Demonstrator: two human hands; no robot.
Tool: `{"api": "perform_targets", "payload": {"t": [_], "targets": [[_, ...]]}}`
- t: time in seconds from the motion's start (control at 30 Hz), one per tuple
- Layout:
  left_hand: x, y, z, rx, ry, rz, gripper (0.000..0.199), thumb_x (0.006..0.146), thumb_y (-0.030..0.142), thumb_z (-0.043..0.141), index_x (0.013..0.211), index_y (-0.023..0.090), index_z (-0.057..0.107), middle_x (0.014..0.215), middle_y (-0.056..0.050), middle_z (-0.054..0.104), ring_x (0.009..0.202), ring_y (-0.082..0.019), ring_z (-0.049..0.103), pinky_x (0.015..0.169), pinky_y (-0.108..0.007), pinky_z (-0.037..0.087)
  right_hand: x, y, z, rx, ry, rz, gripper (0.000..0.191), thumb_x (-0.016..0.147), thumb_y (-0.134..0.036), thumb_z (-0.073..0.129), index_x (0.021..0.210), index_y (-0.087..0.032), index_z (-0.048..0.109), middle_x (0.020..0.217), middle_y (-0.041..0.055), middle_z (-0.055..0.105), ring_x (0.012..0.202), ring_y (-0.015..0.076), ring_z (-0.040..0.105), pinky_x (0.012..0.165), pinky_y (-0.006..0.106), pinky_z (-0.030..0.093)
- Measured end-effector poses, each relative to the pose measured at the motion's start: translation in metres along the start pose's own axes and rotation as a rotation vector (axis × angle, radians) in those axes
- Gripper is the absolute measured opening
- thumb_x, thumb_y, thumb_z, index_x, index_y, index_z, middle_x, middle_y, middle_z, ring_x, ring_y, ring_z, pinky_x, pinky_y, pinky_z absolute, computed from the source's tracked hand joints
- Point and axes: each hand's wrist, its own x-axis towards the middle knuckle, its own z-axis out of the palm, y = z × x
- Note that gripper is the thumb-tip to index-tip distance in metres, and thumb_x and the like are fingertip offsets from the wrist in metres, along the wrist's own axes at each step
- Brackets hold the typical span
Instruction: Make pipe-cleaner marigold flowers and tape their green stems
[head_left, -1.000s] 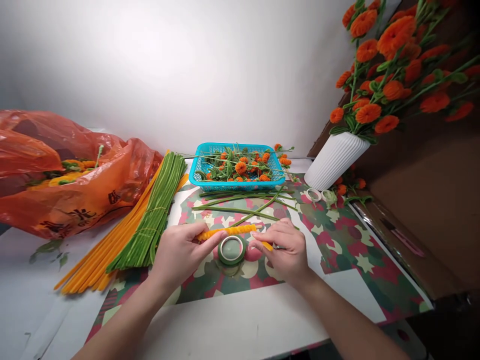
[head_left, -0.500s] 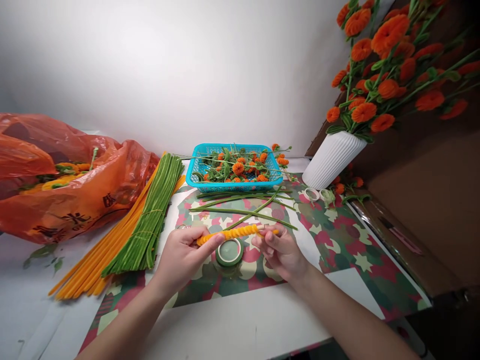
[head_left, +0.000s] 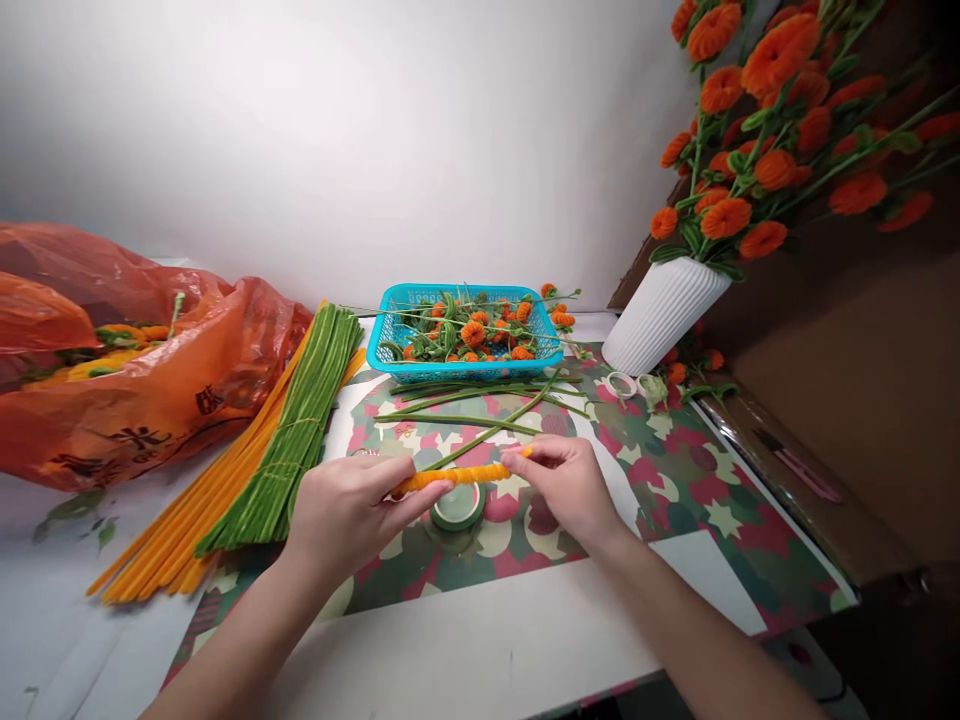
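Between my two hands stretches a coiled yellow-orange pipe cleaner (head_left: 480, 474), held almost level above the table. Its left end is gripped between the thumb and fingers of my left hand (head_left: 349, 510). At its right end, the fingertips of my right hand (head_left: 564, 487) pinch the coil, and a short tip pokes out above them. Beneath the coil lies a roll of green tape (head_left: 459, 508), partly covered by it. Several loose green pipe cleaners (head_left: 450, 418) lie just beyond my hands.
A blue basket (head_left: 466, 374) of orange flowers stands behind. To the left are bundled green pipe cleaners (head_left: 289, 450), yellow-orange pipe cleaners (head_left: 161, 550) and an orange plastic bag (head_left: 172, 400). A white vase (head_left: 664, 315) of orange flowers and a white tape roll (head_left: 622, 386) are on the right.
My right hand has turned over, its back now facing up more, and pinches the coil's right end. The coil looks slimmer and its ridges less distinct. The view has shifted slightly.
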Motion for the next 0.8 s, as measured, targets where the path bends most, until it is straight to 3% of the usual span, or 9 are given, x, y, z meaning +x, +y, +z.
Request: {"api": "perform_targets", "payload": {"t": [0.1, 0.17, 0.27, 0.4, 0.5, 0.6, 0.8], "targets": [[-0.003, 0.007, 0.007, -0.123, -0.067, -0.189, 0.047, 0.080, 0.048, 0.058, 0.048, 0.018, 0.039, 0.045, 0.006, 0.030, 0.044, -0.008, 0.026, 0.045, -0.022, 0.020, -0.007, -0.001, 0.005, -0.258, 0.203, -0.459, 0.011, 0.082, -0.025, 0.068, 0.076, -0.022, 0.076, 0.060, 0.0008, 0.065, 0.057, 0.0137, 0.055, 0.058, 0.030, 0.039], [-0.004, 0.012, 0.014, -0.301, -0.147, -0.348, 0.049, 0.081, 0.050, 0.054, 0.049, 0.019, 0.036, 0.046, 0.006, 0.028, 0.045, -0.008, 0.026, 0.045, -0.022, 0.021, -0.010, -0.001, 0.005, -0.371, 0.293, -0.684, 0.011, 0.084, -0.020, 0.067, 0.085, -0.024, 0.076, 0.059, -0.0003, 0.065, 0.056, 0.0132, 0.056, 0.060, 0.031, 0.037], [-0.005, 0.021, 0.024, -0.578, -0.270, -0.541, 0.051, 0.080, 0.057, 0.051, 0.050, 0.020, 0.036, 0.049, 0.006, 0.026, 0.047, -0.009, 0.025, 0.044, -0.023, 0.020, -0.012, -0.003, 0.000, -0.415, 0.352, -0.826, 0.017, 0.084, -0.018, 0.067, 0.096, -0.027, 0.075, 0.059, -0.0010, 0.066, 0.054, 0.0133, 0.056, 0.057, 0.031, 0.035], [-0.006, 0.034, 0.030, -0.909, -0.393, -0.671, 0.058, 0.075, 0.068, 0.052, 0.051, 0.021, 0.029, 0.051, 0.007, 0.020, 0.048, -0.008, 0.017, 0.045, -0.024, 0.014, -0.015, -0.008, -0.006, -0.291, 0.354, -0.905, 0.033, 0.082, -0.015, 0.069, 0.108, -0.035, 0.072, 0.063, -0.0024, 0.067, 0.054, 0.0138, 0.056, 0.055, 0.031, 0.037], [-0.010, 0.041, 0.033, -1.085, -0.519, -0.734, 0.062, 0.072, 0.070, 0.056, 0.051, 0.021, 0.024, 0.048, 0.008, 0.017, 0.047, -0.008, 0.010, 0.044, -0.025, 0.009, -0.016, -0.013, -0.007, -0.079, 0.297, -0.824, 0.025, 0.081, -0.021, 0.070, 0.100, -0.037, 0.074, 0.062, -0.0016, 0.064, 0.055, 0.0145, 0.054, 0.054, 0.031, 0.039], [-0.016, 0.044, 0.038, -1.227, -0.594, -0.772, 0.064, 0.071, 0.074, 0.055, 0.051, 0.022, 0.023, 0.046, 0.009, 0.016, 0.045, -0.007, 0.010, 0.044, -0.025, 0.008, -0.014, -0.016, -0.004, 0.240, 0.168, -0.573, 0.005, 0.075, -0.040, 0.076, 0.077, -0.035, 0.077, 0.056, -0.0004, 0.056, 0.054, 0.0147, 0.049, 0.053, 0.032, 0.040], [-0.018, 0.046, 0.040, -1.230, -0.532, -0.752, 0.065, 0.070, 0.075, 0.055, 0.052, 0.021, 0.024, 0.048, 0.009, 0.016, 0.047, -0.007, 0.009, 0.043, -0.025, 0.008, -0.006, -0.016, 0.002, 0.851, -0.143, -0.147, 0.020, 0.057, -0.048, 0.086, 0.059, -0.035, 0.071, 0.056, -0.0038, 0.035, 0.055, 0.0121, 0.041, 0.053, 0.026, 0.038]]}}
